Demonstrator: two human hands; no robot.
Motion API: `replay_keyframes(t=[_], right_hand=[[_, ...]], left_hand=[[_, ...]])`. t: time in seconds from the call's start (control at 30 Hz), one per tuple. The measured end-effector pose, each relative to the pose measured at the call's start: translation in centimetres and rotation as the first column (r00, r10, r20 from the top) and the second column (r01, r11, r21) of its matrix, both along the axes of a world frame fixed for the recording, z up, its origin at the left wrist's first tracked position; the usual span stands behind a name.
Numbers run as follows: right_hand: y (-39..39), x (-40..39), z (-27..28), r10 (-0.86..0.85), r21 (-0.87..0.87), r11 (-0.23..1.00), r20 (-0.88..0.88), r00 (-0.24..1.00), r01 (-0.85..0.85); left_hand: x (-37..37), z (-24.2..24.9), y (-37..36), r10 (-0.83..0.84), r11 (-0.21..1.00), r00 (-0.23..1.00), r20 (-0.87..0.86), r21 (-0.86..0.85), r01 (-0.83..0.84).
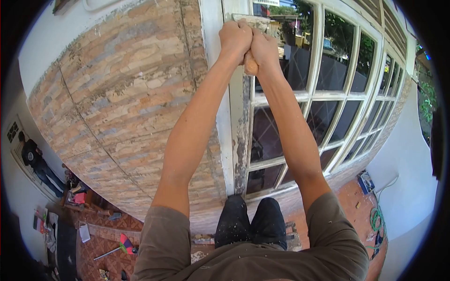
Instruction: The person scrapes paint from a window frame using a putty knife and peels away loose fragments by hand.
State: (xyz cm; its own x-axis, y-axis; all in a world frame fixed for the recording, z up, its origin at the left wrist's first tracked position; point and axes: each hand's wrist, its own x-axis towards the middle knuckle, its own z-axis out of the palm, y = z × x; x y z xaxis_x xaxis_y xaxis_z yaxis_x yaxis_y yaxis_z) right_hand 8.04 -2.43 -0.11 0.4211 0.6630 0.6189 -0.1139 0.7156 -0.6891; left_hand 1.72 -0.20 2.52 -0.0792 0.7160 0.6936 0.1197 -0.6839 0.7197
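Note:
Both arms reach up to a white wooden window frame (228, 117), where the strip beside the glass shows worn, flaking paint (242, 136). My left hand (235, 40) is closed around a scraper with a rounded wooden handle (251, 66). Pressed against it, my right hand (265, 49) grips the same handle from the other side. A wide, pale, paint-smeared blade (252, 20) shows just above the knuckles, up against the frame. Most of the handle is hidden by the fingers. Pale flecks dot the dark trousers (233, 222).
Stone-patterned wall (136, 107) borders the frame on the left; glass panes (335, 51) run to the right. A person (35, 161) stands at far left, near a cluttered table (77, 199). A green hose (376, 219) and a blue box (365, 182) lie on the floor at right.

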Motion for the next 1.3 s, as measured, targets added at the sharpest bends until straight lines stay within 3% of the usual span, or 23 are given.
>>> replay_keyframes(t=[0.17, 0.3, 0.47, 0.53, 0.67, 0.83, 0.9, 0.97, 1.0, 1.13, 1.23, 1.3], right_hand=[[0.4, 0.0, -2.4, -0.079, 0.007, 0.997, -0.017, 0.997, 0.079], [0.6, 0.3, 0.0, -0.035, 0.048, 0.998, -0.033, 0.999, 0.036], [-0.4, 0.0, -1.6, -0.038, -0.002, 0.999, -0.062, 0.997, 0.038], [0.8, 0.4, -1.3, -0.088, 0.012, 0.996, 0.014, 0.996, 0.088], [1.5, 0.6, 0.6, -0.017, 0.078, 0.997, -0.051, 0.999, 0.021], [0.2, 0.0, -1.5, -0.015, 0.045, 0.999, -0.056, 0.998, 0.017], [0.6, -0.2, -0.4, -0.02, 0.079, 0.997, -0.071, 0.997, 0.025], [1.4, 0.1, 1.5, -0.05, 0.101, 0.993, -0.038, 0.998, 0.054], [1.5, 0.3, 1.9, 0.016, 0.123, 0.992, -0.05, 0.999, -0.01], [1.2, 0.8, 0.1, 0.032, 0.056, 0.998, -0.034, 0.999, -0.03], [0.9, 0.9, -2.1, 0.015, 0.03, 0.999, -0.041, 0.999, -0.014], [0.4, 0.9, -2.5, -0.035, 0.024, 0.999, -0.011, 0.999, 0.036]], left_hand=[[0.1, -2.1, 1.0, 0.002, 0.999, 0.997, -0.078, 0.038, 0.001], [0.4, 0.5, 1.9, 0.021, 0.997, 0.996, -0.092, 0.075, -0.014], [0.0, -1.0, 0.4, -0.011, 1.0, 0.995, -0.101, -0.018, 0.009], [0.2, -0.7, 0.7, 0.043, 0.997, 0.989, -0.141, 0.071, -0.033], [0.5, 1.5, 1.8, 0.009, 1.0, 0.996, -0.086, 0.023, -0.007], [0.2, -0.8, 1.8, 0.066, 0.996, 0.984, -0.167, 0.067, -0.056], [0.1, 0.4, 1.5, 0.089, 0.991, 0.983, -0.163, 0.117, -0.071], [-0.2, 2.6, 0.3, 0.031, 0.998, 0.989, -0.147, 0.063, -0.022], [0.0, 2.9, 0.7, 0.036, 0.995, 0.993, -0.115, 0.092, -0.025], [0.5, 0.7, 1.4, 0.013, 0.996, 0.997, -0.07, 0.086, -0.007], [0.5, -1.5, 0.9, 0.079, 0.99, 0.988, -0.136, 0.131, -0.061], [0.7, -2.1, 0.9, 0.043, 0.997, 0.993, -0.11, 0.074, -0.035]])
